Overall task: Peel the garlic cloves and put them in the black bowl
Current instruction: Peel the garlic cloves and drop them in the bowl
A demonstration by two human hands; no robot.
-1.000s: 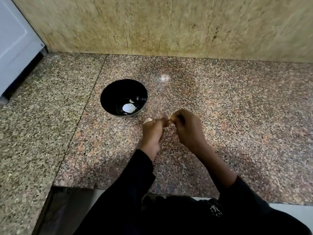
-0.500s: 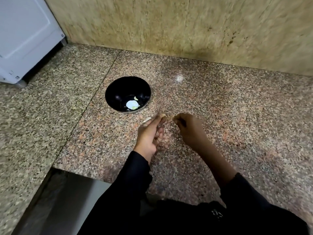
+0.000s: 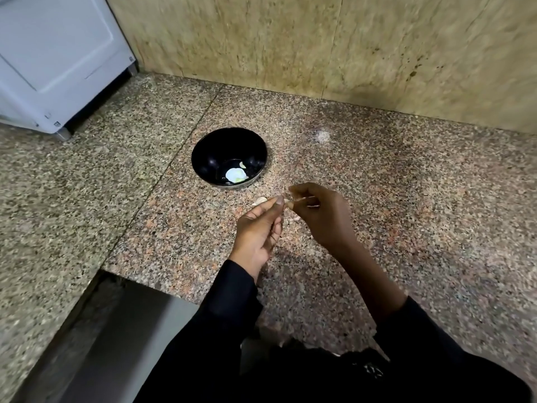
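The black bowl [image 3: 203, 158] stands on the granite counter with a pale garlic piece [image 3: 236, 174] inside it. Just in front of the bowl, my left hand [image 3: 257, 231] pinches a small garlic clove [image 3: 287, 201] between thumb and fingertips. My right hand [image 3: 322, 216] meets it from the right, its fingertips closed on the same clove's skin. A pale scrap of garlic skin [image 3: 259, 201] lies on the counter beside my left fingertips. Another small pale bit [image 3: 295, 219] rests on the counter under my hands.
A white appliance [image 3: 55, 59] stands at the back left on the counter. A beige stone wall [image 3: 319, 45] closes the back. The counter edge steps down at the front left [image 3: 128, 274] to a dark gap.
My hands were joined, came a little apart half a second ago, and now meet again on the clove. The camera has tilted, showing more of the wall and appliance.
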